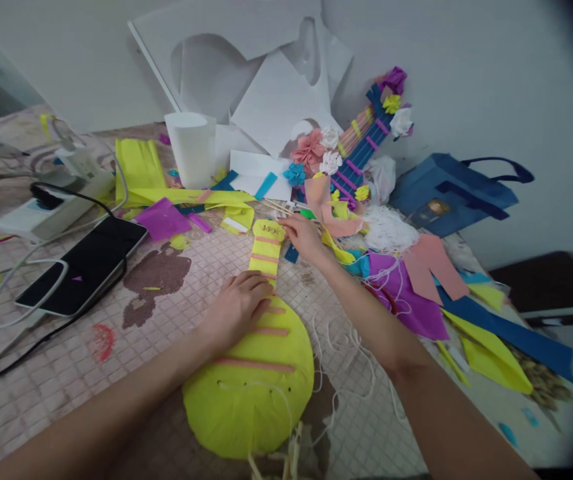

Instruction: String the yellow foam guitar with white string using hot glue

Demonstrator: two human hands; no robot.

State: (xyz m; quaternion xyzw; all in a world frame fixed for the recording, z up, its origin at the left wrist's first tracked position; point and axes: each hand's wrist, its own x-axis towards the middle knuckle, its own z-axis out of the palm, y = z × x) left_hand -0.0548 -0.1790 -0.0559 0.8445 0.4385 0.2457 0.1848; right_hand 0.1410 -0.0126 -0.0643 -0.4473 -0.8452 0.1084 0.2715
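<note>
The guitar (253, 380), cut from yellow paper, lies flat on the table (66, 373), with its round body near the person and its narrow neck pointing away. Pink strips (253, 365) cross the body and the neck like frets.

The left hand (239, 307) rests palm down where the neck joins the body. Its fingers are loosely bent and lie over the paper. It presses on the guitar and closes around nothing.

The right hand (306, 237) is at the far end of the neck, just beside the right edge of its top. Its fingertips are drawn together and touch this end. I cannot tell if they pinch the paper or something thin, because the fingers hide that place. So the guitar lies under the left hand and reaches up to the right one.

White string (346, 347) lies in loose loops right of the body, under the right forearm. Further right are purple paper (406, 293) and other scraps.

Behind the right hand a blue guitar (361, 150) with paper flowers (309, 150) leans toward the wall, and a blue bag (453, 190) lies next to it. A white cup (191, 150) stands at the back before white boards (266, 80). A phone (83, 263) lies well to the left, with cables around it.
</note>
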